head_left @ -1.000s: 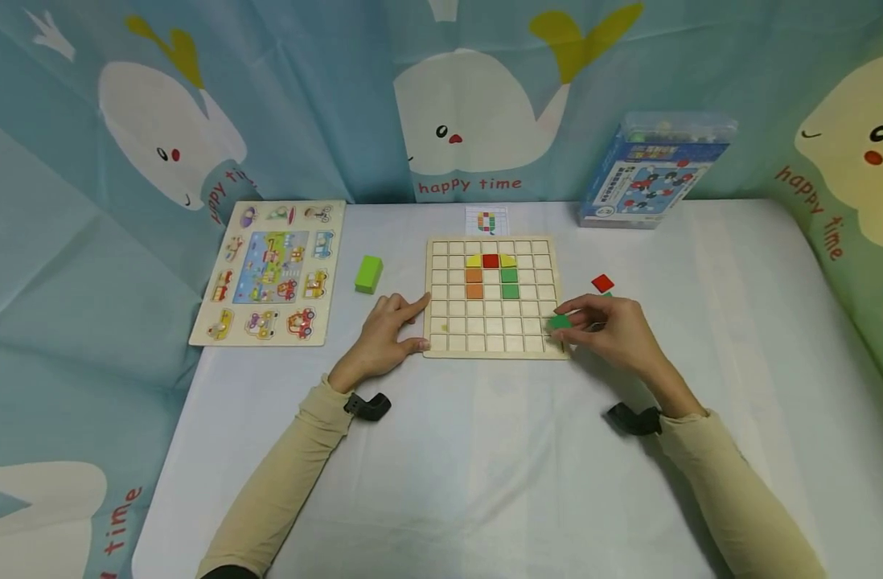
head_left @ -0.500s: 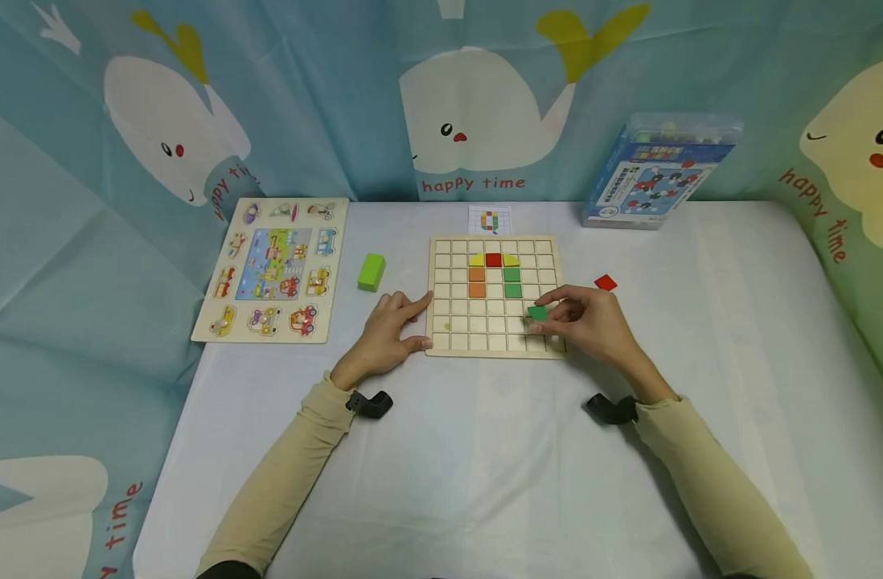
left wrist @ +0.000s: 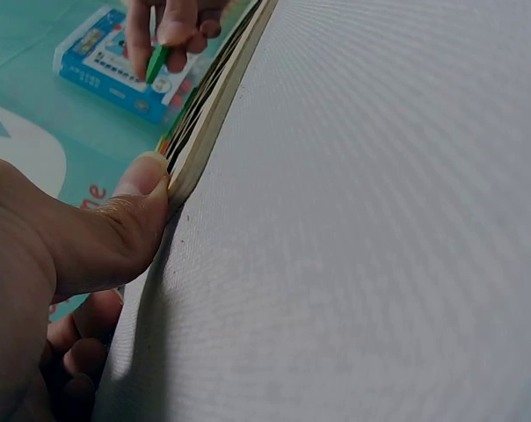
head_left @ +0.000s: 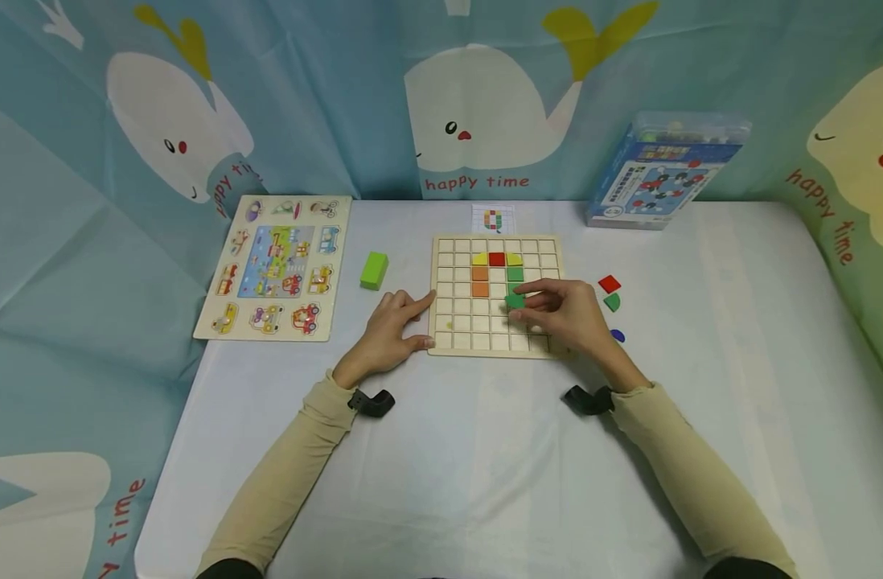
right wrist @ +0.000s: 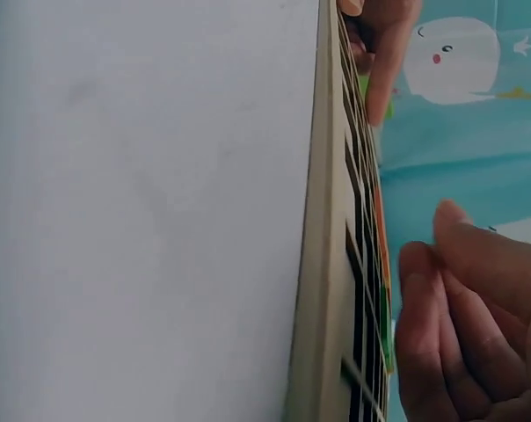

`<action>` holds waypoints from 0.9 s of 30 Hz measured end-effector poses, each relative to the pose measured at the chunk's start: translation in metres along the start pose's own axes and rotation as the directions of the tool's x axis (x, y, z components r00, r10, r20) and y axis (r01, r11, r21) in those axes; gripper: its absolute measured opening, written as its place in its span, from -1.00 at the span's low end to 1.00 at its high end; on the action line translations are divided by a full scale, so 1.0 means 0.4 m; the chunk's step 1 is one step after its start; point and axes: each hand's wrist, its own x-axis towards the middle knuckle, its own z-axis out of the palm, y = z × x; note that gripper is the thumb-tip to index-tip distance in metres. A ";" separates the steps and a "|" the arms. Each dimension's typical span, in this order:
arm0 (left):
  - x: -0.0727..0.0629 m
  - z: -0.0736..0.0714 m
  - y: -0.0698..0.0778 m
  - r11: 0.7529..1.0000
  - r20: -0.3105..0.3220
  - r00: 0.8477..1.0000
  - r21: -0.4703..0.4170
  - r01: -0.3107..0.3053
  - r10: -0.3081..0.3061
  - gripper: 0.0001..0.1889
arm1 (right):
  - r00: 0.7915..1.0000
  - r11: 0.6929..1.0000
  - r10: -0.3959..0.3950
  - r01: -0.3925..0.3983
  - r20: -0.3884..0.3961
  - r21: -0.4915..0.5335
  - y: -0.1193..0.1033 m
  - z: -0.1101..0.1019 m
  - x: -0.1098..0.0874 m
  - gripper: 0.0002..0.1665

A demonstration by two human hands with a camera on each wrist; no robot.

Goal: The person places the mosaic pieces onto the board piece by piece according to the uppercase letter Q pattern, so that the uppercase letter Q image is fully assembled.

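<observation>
A pale wooden grid board (head_left: 462, 341) lies on the table. Yellow corner tiles, a red square (head_left: 496, 259), orange squares (head_left: 480, 281) and a green square (head_left: 515, 274) sit in its cells. My left hand (head_left: 385, 331) touches the board's left edge with forefinger and thumb; the left wrist view shows the thumb (left wrist: 141, 207) against the rim. Above the board, my right hand (head_left: 566, 312) pinches a green tile (head_left: 515, 301) between thumb and fingers, just below the green column. In the right wrist view this tile is hidden behind the fingers (right wrist: 419, 290).
Right of the board lie a red tile (head_left: 609, 284), a green rounded tile (head_left: 612, 302) and a blue piece (head_left: 618, 335). A pattern card (head_left: 479, 227) lies behind it. Leftward are a green block (head_left: 374, 270) and a picture puzzle (head_left: 203, 328). A blue box (head_left: 633, 189) stands back right.
My right hand has carried the green tile leftward and slightly up, from the board's right edge to below the green column. The loose green and blue pieces now show. My left hand stays at the board's edge.
</observation>
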 end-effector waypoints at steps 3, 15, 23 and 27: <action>0.001 0.002 -0.002 1.000 0.003 1.000 -0.001 0.001 -0.001 -0.14 | 0.999 1.000 0.004 -0.004 0.042 0.000 -0.009 0.009 0.005 -0.57; 0.002 0.001 0.001 1.000 -0.001 1.000 -0.005 0.003 -0.003 -0.13 | 0.997 1.000 -0.016 0.017 0.075 -0.004 -0.031 0.052 0.032 -0.61; -0.002 -0.001 0.005 1.000 -0.006 1.000 -0.011 0.006 -0.006 -0.12 | 0.996 0.999 -0.041 0.041 0.078 -0.003 -0.037 0.074 0.047 -0.63; -0.001 -0.002 0.006 1.000 -0.007 1.000 -0.012 0.007 -0.008 -0.13 | 0.996 0.998 -0.031 0.034 0.084 -0.043 -0.040 0.082 0.053 -0.63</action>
